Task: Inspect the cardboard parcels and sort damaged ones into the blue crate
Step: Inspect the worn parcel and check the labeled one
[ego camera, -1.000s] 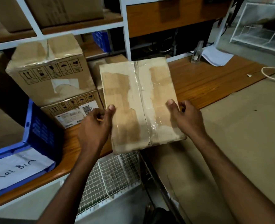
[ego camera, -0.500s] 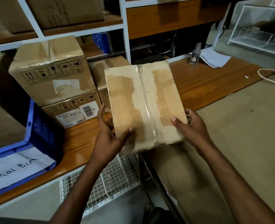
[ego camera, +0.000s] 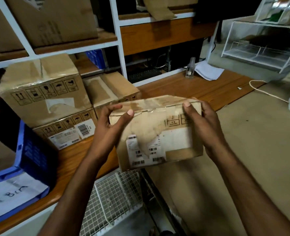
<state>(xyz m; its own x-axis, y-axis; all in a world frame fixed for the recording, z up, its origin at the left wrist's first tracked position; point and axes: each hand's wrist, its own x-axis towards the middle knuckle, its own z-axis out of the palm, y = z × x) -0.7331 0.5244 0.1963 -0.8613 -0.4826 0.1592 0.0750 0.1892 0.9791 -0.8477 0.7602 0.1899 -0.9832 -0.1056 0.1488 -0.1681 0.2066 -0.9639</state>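
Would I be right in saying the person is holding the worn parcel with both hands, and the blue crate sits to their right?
Not quite: the head view shows the blue crate on the person's left. The rest holds: left hand and right hand both grip the worn parcel.

1 cardboard parcel (ego camera: 158, 133) is held between 2 hands, left hand (ego camera: 109, 126) and right hand (ego camera: 204, 124). 3 more parcels are counted on the bench (ego camera: 192, 89) at far left. 1 blue crate (ego camera: 30, 155) is seen at near left.
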